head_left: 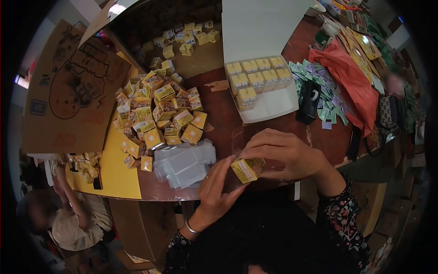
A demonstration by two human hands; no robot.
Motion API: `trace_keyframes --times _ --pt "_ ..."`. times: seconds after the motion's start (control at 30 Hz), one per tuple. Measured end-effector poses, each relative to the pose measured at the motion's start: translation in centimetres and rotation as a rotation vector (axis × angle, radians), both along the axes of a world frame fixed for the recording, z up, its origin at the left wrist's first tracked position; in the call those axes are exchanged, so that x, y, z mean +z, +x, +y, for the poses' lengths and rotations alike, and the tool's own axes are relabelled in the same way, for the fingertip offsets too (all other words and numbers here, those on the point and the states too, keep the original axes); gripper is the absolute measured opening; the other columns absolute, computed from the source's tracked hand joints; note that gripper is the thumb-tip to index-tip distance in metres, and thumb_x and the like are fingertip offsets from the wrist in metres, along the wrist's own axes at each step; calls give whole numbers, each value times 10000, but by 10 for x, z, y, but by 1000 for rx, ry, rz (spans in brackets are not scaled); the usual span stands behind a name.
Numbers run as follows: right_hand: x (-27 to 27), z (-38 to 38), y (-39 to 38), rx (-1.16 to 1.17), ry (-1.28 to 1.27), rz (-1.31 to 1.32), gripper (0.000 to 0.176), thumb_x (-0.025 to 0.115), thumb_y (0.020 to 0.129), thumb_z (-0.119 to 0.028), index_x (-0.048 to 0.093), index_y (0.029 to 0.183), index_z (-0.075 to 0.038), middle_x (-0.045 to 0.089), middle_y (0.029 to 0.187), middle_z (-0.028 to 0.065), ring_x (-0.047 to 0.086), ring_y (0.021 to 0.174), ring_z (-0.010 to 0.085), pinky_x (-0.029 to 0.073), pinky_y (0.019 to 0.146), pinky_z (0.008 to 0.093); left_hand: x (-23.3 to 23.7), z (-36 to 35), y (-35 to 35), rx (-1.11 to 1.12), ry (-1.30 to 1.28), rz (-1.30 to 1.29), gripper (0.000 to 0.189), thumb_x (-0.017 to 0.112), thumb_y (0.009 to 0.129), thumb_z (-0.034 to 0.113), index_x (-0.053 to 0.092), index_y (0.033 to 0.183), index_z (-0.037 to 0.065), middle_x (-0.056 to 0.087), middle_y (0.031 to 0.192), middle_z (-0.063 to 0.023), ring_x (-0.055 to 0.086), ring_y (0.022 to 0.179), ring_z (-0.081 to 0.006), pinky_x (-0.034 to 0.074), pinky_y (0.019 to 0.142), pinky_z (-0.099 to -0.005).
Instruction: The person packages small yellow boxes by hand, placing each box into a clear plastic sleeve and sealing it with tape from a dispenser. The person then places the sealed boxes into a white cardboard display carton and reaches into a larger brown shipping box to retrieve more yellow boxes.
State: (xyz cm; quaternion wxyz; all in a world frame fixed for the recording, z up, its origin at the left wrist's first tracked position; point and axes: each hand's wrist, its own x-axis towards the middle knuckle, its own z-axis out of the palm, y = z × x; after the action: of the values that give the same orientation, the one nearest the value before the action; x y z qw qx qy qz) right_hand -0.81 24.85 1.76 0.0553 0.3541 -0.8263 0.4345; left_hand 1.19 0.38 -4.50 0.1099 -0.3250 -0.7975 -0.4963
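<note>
Above the table's near edge, a small yellow carton (246, 170) is held between my two hands. My right hand (285, 153) grips it from the right, with fingers bent over its top and side. From the left, my left hand (214, 192) pinches the carton's edge with fingertips and thumb. Something clear, like a plastic sleeve, seems to be around or beside the carton, but its outline is hard to make out. Just left of my hands lies a stack of flat clear plastic sleeves (185, 164). Behind it rises a heap of similar yellow cartons (159, 107).
A white box (269, 109) holds rows of wrapped yellow cartons. Right of it are a black object (309, 102), green and purple sachets (326, 96) and a red plastic bag (346, 82). A large cardboard box (182, 59) holds more cartons. Another person (77, 219) sits at left.
</note>
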Motion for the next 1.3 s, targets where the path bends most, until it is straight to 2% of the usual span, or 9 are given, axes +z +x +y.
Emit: trace_keyframes --times 0.17,0.37,0.47,0.57,0.67,0.87,1.17,1.3 --pt "-1 8 -1 71 -42 -23 531 867 733 -60 696 1235 -46 683 1197 101 685 1074 294 579 906 395 3 -4 1 -32 -64 139 765 910 729 77 541 1371 -111 663 1283 -241 682 1145 -376 548 1006 -478" --pt "-2 4 -1 85 -48 40 502 861 739 -45 703 1216 -44 681 1208 98 682 1079 304 587 913 393 3 -6 -1 -61 -90 129 807 907 727 95 513 1404 -103 654 1294 -242 657 1189 -386 530 1024 -500" --pt "-3 2 5 105 -64 118 511 860 742 -42 697 1226 -39 676 1214 104 676 1089 317 588 920 395 13 -6 -2 -48 -126 -2 903 921 699 120 466 1451 -87 640 1323 -227 651 1189 -394 518 1033 -486" --pt "-7 0 13 113 -61 142 512 861 743 -43 692 1226 -26 673 1220 115 670 1100 328 591 921 401 25 -10 -5 -123 -189 -243 990 931 669 143 426 1500 -41 625 1346 -215 639 1194 -395 494 1056 -458" --pt "-12 -1 20 91 -58 156 500 856 751 -44 690 1221 -15 674 1218 119 673 1097 327 598 909 401 30 -15 -16 -285 -235 -261 1001 928 646 142 432 1504 -1 615 1327 -200 623 1181 -380 487 1044 -438" --pt "-10 2 21 94 -72 185 460 844 764 -41 709 1203 -19 695 1200 118 691 1097 311 609 906 389 28 -9 -13 -246 -172 -276 917 873 639 59 462 1457 8 569 1250 -179 593 1120 -380 501 954 -445" --pt "-2 8 16 148 19 207 400 802 818 -55 715 1207 -26 704 1196 112 690 1126 315 606 923 389 31 -7 -11 -196 -230 -227 916 852 639 30 448 1460 -9 552 1217 -200 587 1089 -397 504 934 -451" --pt "-1 10 15 174 17 216 385 783 831 -54 711 1208 -19 702 1198 103 686 1135 321 609 917 393 33 -7 -11 -148 -282 -152 955 861 602 38 464 1470 13 552 1253 -191 590 1120 -384 515 932 -432"
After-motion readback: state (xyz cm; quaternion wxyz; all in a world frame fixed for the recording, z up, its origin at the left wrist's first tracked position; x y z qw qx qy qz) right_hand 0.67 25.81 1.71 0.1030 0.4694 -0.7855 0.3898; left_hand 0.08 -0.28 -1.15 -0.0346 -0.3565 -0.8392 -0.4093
